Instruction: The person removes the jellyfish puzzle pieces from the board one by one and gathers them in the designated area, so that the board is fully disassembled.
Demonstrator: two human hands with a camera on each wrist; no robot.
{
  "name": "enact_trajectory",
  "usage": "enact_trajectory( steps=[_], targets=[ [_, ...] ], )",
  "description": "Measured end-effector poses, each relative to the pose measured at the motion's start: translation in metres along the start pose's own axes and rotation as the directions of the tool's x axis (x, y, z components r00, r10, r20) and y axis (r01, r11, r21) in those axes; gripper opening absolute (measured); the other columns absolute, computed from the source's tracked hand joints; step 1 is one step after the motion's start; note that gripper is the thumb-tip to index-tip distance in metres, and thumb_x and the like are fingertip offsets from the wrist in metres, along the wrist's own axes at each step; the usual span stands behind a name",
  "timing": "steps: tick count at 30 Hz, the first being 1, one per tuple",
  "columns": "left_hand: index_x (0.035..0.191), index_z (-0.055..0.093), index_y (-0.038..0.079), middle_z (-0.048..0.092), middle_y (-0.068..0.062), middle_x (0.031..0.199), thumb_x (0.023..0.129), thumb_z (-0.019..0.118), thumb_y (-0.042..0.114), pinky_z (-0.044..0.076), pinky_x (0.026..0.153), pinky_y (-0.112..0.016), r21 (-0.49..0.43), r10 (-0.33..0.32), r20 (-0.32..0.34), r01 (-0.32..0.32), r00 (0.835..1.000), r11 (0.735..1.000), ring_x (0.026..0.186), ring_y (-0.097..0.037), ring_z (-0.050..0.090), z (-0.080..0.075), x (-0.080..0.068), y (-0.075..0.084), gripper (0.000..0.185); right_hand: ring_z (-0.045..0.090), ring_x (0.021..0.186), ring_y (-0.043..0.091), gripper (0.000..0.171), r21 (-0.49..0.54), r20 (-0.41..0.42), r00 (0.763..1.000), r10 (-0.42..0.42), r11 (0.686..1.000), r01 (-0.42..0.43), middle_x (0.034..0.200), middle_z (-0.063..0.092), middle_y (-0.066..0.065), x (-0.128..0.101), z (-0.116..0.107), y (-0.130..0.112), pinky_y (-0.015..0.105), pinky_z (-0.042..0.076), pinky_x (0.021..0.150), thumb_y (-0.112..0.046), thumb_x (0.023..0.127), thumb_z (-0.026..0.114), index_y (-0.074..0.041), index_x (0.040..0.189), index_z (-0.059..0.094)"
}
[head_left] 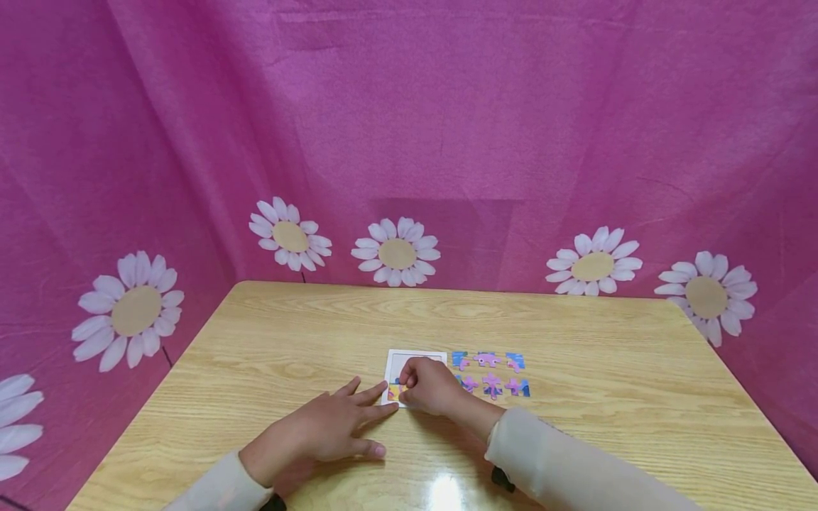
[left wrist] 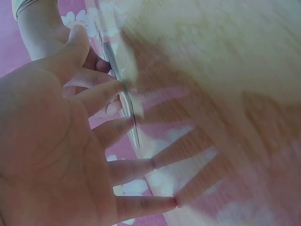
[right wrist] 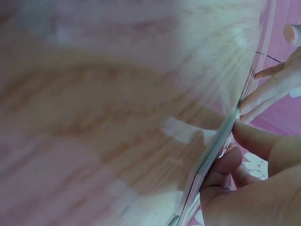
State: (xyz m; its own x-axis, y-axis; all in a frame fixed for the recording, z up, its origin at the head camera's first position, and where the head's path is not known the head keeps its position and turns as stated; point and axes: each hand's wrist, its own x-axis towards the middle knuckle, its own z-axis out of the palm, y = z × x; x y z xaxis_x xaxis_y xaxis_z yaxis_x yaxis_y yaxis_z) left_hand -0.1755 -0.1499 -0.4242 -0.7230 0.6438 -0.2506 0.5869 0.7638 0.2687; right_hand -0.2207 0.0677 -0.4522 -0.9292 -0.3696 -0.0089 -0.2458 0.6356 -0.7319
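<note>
Wooden table (head_left: 307, 333) lies wide and bare toward its far and left edges in the head view. A white puzzle board (head_left: 402, 362) sits near the middle, six loose pieces (head_left: 491, 374) just right of it. The left hand (head_left: 326, 429) rests flat with straight fingers at the board's corner; the right hand (head_left: 431, 387) curls, pinching a colourful piece (head_left: 393, 391) onto the board.

Left wrist view: spread fingers (left wrist: 131, 165) touch the board's thin edge (left wrist: 129, 110).

Right wrist view: fingers (right wrist: 256, 139) pinch at the board edge (right wrist: 214, 150), blurred.

From head height we look forward and down over the table (head_left: 575, 333) toward the pink backdrop. Our two wrist views sit very close to the tabletop, blurred, one facing each palm. All three share the white puzzle board's (head_left: 399, 362) edge (left wrist: 123, 101) (right wrist: 214, 148)
</note>
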Motion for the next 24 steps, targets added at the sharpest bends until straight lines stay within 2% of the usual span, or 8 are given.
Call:
enact_trajectory(
  steps=[10,24],
  targets=[
    [0.157,0.046,0.035,0.031,-0.001,0.169,0.093,0.059,0.069,0.039,0.105,-0.071,0.002,0.003,-0.001,-0.003,1.000,1.000,0.150,-0.049,0.029,-0.0007,-0.0001,0.0005,0.073,0.054,0.078,0.011,0.024,-0.009,-0.033,0.999,-0.035,0.999,0.034,0.082,0.062,-0.001,0.0001,0.0011,0.0028,0.029,0.045,0.074,0.002,0.076,0.085,-0.009,0.086,0.066],
    [0.156,0.047,0.035,0.031,0.000,0.169,0.092,0.059,0.069,0.038,0.106,-0.072,-0.009,0.001,-0.003,-0.001,1.000,1.000,0.150,-0.049,0.029,-0.0007,-0.0001,0.0012,0.073,0.056,0.073,0.007,0.021,0.115,-0.055,0.998,-0.004,0.993,0.011,0.078,0.065,-0.003,0.0009,0.0011,0.0041,0.029,0.046,0.074,0.004,0.076,0.084,-0.007,0.087,0.068]
  ],
)
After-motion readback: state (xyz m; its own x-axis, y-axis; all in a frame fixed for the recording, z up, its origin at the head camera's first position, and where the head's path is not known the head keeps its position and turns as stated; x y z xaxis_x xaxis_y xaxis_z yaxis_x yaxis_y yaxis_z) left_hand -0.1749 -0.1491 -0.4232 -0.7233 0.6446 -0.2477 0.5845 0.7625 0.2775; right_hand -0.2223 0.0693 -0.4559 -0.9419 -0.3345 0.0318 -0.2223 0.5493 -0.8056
